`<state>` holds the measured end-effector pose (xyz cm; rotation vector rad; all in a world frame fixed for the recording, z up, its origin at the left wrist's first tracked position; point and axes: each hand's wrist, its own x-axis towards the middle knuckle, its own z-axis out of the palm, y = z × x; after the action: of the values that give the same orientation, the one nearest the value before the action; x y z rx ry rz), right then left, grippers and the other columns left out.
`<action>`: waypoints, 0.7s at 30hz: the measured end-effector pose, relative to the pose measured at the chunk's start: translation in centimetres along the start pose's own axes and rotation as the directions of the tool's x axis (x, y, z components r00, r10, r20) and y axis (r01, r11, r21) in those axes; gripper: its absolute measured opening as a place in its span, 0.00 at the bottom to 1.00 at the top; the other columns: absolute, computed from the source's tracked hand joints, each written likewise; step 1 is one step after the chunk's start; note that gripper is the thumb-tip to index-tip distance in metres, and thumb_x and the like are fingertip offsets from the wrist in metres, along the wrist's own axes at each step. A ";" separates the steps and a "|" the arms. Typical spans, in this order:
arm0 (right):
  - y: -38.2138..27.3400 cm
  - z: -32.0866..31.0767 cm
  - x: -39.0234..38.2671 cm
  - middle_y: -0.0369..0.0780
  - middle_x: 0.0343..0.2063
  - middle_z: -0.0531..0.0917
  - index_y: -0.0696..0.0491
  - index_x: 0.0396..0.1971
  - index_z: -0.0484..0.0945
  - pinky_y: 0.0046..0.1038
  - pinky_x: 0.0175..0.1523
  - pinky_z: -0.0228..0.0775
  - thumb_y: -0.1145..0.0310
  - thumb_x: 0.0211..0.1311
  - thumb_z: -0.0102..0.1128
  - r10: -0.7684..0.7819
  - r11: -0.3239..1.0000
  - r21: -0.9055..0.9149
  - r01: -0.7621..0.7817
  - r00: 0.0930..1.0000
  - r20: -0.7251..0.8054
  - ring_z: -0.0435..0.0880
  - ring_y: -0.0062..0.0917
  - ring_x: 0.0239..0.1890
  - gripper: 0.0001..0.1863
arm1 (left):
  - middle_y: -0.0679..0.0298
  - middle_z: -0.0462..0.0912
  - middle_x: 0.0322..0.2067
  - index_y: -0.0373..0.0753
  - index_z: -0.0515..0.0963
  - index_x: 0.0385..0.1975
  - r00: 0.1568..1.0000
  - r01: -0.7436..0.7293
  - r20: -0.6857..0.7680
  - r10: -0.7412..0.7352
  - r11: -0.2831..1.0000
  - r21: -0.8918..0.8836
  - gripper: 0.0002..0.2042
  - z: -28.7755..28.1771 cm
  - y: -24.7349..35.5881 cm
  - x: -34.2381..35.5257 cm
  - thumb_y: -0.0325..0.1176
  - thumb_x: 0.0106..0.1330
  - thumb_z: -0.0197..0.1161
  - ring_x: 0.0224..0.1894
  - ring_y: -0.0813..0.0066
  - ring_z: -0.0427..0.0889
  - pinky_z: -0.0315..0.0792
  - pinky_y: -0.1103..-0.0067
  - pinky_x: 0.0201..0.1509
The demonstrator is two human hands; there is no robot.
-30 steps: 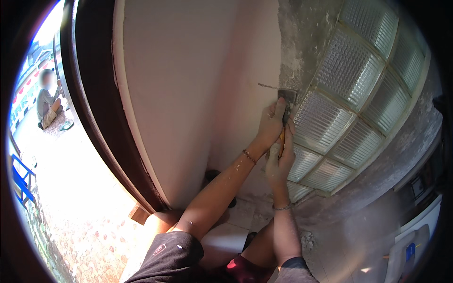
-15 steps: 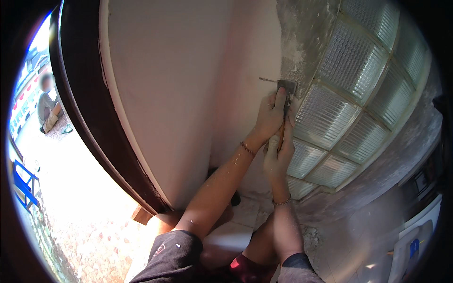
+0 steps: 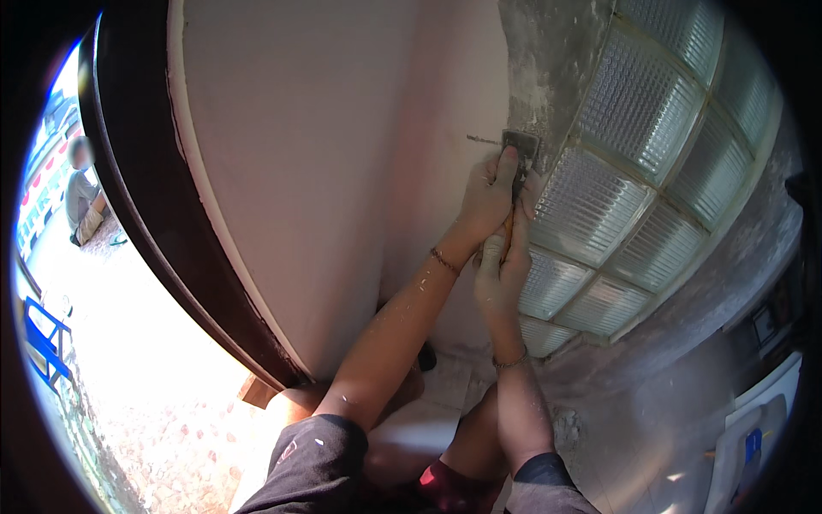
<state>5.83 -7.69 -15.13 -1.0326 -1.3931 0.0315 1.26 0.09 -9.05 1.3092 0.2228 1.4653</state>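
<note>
A flat scraper with a wide metal blade and a wooden handle is pressed against the wall. My left hand is closed around it near the blade, the thumb lying along the metal. Lower down, my right hand grips the handle, its fingers reaching up beside the left hand. The blade rests at the lower end of a bare grey strip, between pinkish-white wall and glass blocks. A thin rod, perhaps a screw, sticks out just left of the blade. Pale flecks dot my forearms.
A dark door frame curves down the left. Beyond it, another person sits outside on sunlit ground, and a blue-framed object stands nearer. At lower right is a pale object with a blue item on it.
Both hands and the scraper have shifted slightly up along the wall. Their grip is the same. The view has turned a little.
</note>
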 end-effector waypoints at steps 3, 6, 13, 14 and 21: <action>0.0 0.3 -0.1 0.43 0.28 0.84 0.62 0.70 0.60 0.26 0.31 0.76 0.67 0.77 0.42 -0.036 0.999 0.012 0.037 0.998 -0.043 0.84 0.24 0.24 0.26 | 0.63 0.78 0.20 0.34 0.74 0.30 0.999 0.026 0.036 -0.025 0.999 -0.027 0.22 -0.3 0.2 -0.1 0.46 0.81 0.47 0.16 0.76 0.77 0.72 0.79 0.23; 0.1 0.3 -0.2 0.40 0.35 0.82 0.62 0.72 0.59 0.21 0.29 0.70 0.64 0.78 0.42 -0.009 0.996 0.091 0.010 1.000 -0.008 0.77 0.16 0.25 0.28 | 0.67 0.80 0.23 0.35 0.76 0.30 0.999 -0.003 0.036 0.004 1.000 -0.014 0.22 -0.2 0.3 -0.4 0.47 0.81 0.49 0.21 0.80 0.75 0.71 0.81 0.27; -0.2 0.0 0.4 0.45 0.60 0.76 0.63 0.73 0.57 0.19 0.30 0.68 0.68 0.77 0.41 0.041 0.994 0.104 -0.042 0.999 0.017 0.74 0.14 0.27 0.28 | 0.67 0.80 0.22 0.35 0.77 0.29 0.992 -0.106 -0.051 0.113 0.987 0.121 0.23 0.0 0.2 0.7 0.48 0.81 0.48 0.22 0.81 0.75 0.72 0.80 0.29; -0.2 -0.1 0.5 0.45 0.63 0.75 0.63 0.73 0.57 0.19 0.31 0.68 0.68 0.77 0.41 0.011 0.996 0.088 -0.014 0.999 0.040 0.74 0.14 0.28 0.28 | 0.66 0.80 0.21 0.35 0.77 0.29 0.996 -0.081 -0.037 0.086 0.989 0.123 0.24 -0.1 0.1 0.8 0.48 0.81 0.47 0.21 0.80 0.76 0.72 0.80 0.29; 0.3 -0.6 0.1 0.56 0.46 0.85 0.65 0.68 0.63 0.33 0.47 0.80 0.68 0.77 0.44 -0.148 0.986 -0.085 0.145 0.988 -0.030 0.89 0.40 0.43 0.25 | 0.63 0.78 0.20 0.36 0.76 0.30 0.996 0.082 0.031 -0.078 0.990 -0.113 0.24 -0.2 -0.6 -0.5 0.51 0.81 0.47 0.20 0.79 0.76 0.72 0.80 0.26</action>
<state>6.48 -7.75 -15.11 -0.9913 -1.4442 -0.1540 1.36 0.03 -9.85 1.2130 0.1693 1.3722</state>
